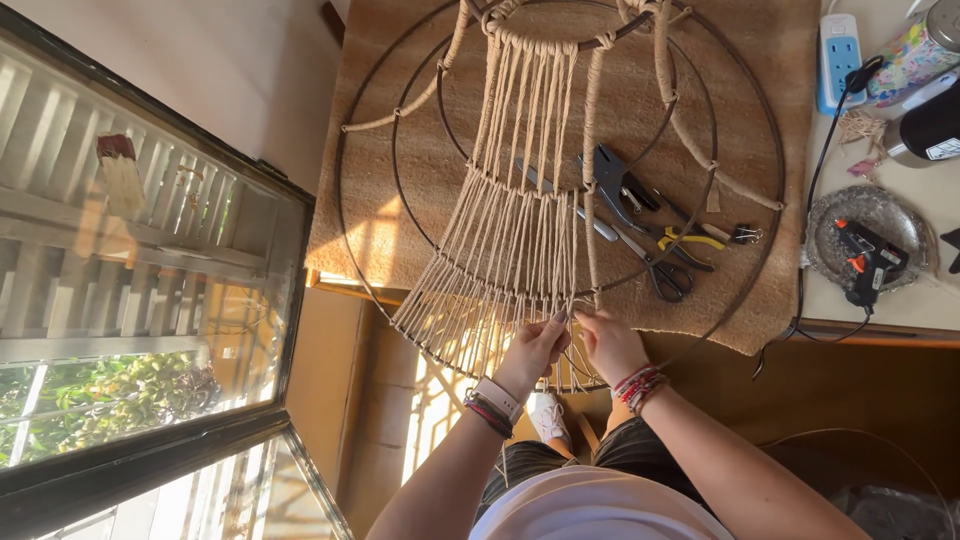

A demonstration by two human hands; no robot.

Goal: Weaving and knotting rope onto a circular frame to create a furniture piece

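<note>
Beige macramé cords [510, 240] are strung in a fan between dark concentric metal hoops [380, 240] laid on a woven brown mat [400, 60] at the table's edge. The left hand [535, 345] and right hand [608, 342] are held close together, fingers apparently pinched on cord ends at the outer hoop

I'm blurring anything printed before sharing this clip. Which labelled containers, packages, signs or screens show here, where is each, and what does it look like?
Round container with a colourful floral wrap: top right corner of the table, lying tilted, metal lid.
Black cylindrical container with a white label: right edge, just below the floral one, label small and rectangular.
No signs or screens in view.
</note>
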